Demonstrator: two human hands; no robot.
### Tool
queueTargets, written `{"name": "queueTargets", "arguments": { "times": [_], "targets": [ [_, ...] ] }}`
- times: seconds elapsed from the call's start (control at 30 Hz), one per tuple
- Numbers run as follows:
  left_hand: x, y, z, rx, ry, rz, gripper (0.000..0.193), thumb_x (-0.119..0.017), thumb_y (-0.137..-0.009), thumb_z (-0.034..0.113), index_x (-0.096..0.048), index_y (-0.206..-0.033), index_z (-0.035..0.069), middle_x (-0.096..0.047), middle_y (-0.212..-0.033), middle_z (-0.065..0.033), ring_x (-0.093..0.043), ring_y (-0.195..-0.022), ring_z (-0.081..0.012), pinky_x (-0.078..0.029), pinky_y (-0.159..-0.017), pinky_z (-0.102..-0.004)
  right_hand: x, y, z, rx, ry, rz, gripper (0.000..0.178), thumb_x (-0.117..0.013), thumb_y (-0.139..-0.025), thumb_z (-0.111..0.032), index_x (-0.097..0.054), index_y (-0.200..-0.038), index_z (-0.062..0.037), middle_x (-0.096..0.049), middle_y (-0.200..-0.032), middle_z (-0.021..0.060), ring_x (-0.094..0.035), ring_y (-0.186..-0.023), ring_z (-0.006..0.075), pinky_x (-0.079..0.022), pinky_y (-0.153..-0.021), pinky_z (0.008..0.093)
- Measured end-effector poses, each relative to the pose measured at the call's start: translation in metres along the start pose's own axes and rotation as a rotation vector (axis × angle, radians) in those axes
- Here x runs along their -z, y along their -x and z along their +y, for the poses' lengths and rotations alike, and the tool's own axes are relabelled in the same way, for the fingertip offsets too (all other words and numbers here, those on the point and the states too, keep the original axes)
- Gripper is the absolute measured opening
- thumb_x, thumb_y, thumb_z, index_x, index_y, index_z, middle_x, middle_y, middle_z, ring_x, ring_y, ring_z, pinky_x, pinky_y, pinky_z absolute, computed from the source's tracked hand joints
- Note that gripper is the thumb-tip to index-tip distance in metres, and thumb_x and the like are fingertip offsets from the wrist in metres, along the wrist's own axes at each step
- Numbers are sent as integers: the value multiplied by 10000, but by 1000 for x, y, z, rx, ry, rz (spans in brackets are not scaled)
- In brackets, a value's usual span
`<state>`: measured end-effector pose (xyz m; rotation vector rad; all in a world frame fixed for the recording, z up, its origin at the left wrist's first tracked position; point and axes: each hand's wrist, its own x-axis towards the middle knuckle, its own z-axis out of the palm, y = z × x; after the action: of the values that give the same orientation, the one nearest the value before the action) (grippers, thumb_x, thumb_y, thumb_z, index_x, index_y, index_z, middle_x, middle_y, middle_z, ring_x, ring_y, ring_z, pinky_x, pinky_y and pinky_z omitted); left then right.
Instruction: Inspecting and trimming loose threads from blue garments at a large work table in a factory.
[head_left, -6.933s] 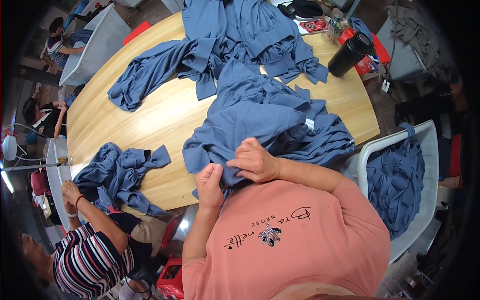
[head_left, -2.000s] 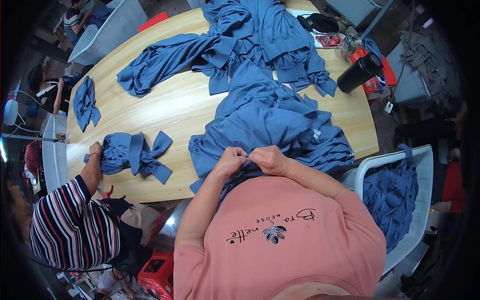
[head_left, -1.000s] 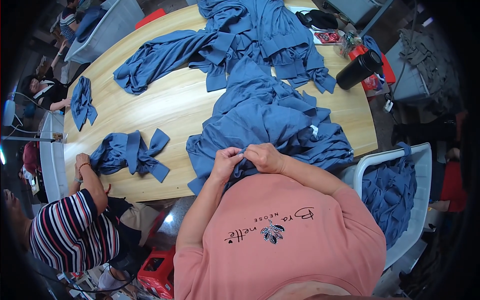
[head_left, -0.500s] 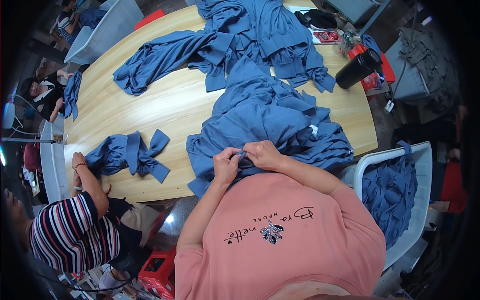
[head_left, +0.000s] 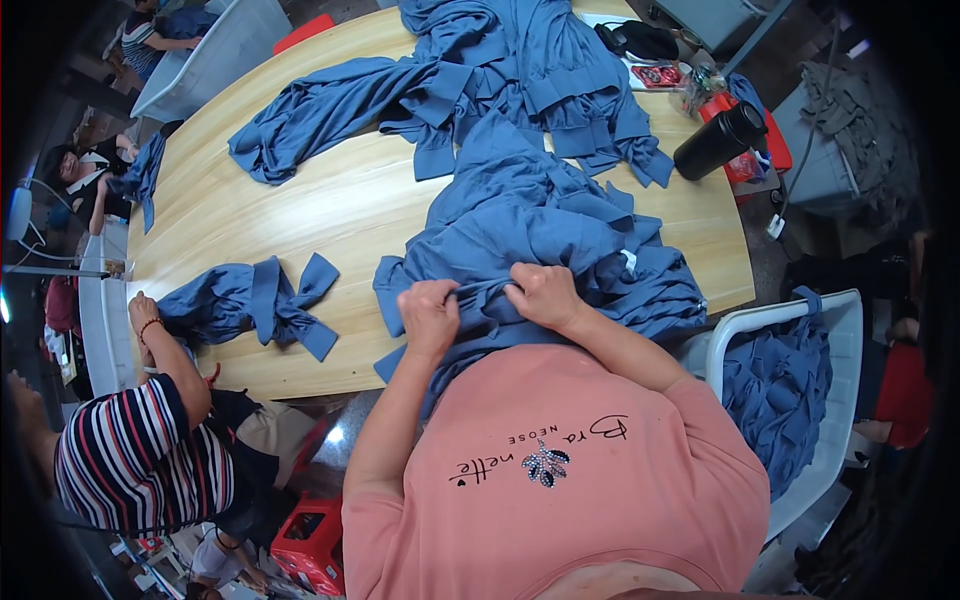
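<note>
A crumpled blue garment (head_left: 520, 225) lies bunched at the near edge of the table in front of me. My left hand (head_left: 430, 312) is closed on a fold of it. My right hand (head_left: 545, 296) grips the cloth a little further right, its fingers curled into the fabric. A stretch of gathered cloth spans the gap between both hands. A small white label (head_left: 628, 262) shows on the garment to the right of my right hand. The fingertips of both hands are hidden in the folds.
More blue garments (head_left: 500, 60) lie across the table's (head_left: 300, 215) far side. At left, a co-worker in a striped top handles another blue garment (head_left: 225, 300). A black bottle (head_left: 718, 140) stands at the right edge. A white bin (head_left: 850, 370) of blue garments sits at my right.
My hands were close together, pinching one bit of cloth; now they are further apart, gripping separate folds. My left hand has shifted left, my right hand slightly right.
</note>
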<state>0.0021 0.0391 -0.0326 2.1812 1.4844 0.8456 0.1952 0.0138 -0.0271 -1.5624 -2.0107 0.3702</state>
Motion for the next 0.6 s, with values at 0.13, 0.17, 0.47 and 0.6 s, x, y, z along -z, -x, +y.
{"name": "queueTargets", "arguments": {
  "times": [0.13,0.17,0.47,0.6],
  "targets": [
    [-5,0,-15,10,-28,-26,64,-615,-718,124,-637,-762,84,-628,-749,-83,-585,-758,-261,-411,-689,-381,4,-4,-3,128,182,125,144,-573,-715,-171,-525,-796,-62,-575,-791,90,-569,-653,263,-419,-540,367],
    [-8,0,-16,81,9,-59,71,-620,-723,139,-637,-764,84,-630,-754,-87,-585,-771,-257,-409,-695,-380,3,-5,-4,312,273,244,133,-565,-710,-135,-546,-821,-62,-567,-839,69,-561,-701,237,-402,-572,338],
    [2,16,6,-70,-53,139,188,-690,-685,185,-575,-782,72,-568,-771,-71,-535,-761,-252,-399,-663,-364,-23,-9,-6,598,195,-1,182,-522,-703,-176,-587,-848,-87,-517,-801,-5,-503,-824,147,-346,-657,289],
    [0,22,7,-59,-81,23,246,-711,-662,208,-573,-811,69,-562,-767,-82,-534,-767,-252,-398,-680,-352,-29,-10,-3,590,127,91,105,-525,-692,-173,-573,-745,-96,-470,-693,-3,-475,-731,160,-326,-626,297]
  ]
}}
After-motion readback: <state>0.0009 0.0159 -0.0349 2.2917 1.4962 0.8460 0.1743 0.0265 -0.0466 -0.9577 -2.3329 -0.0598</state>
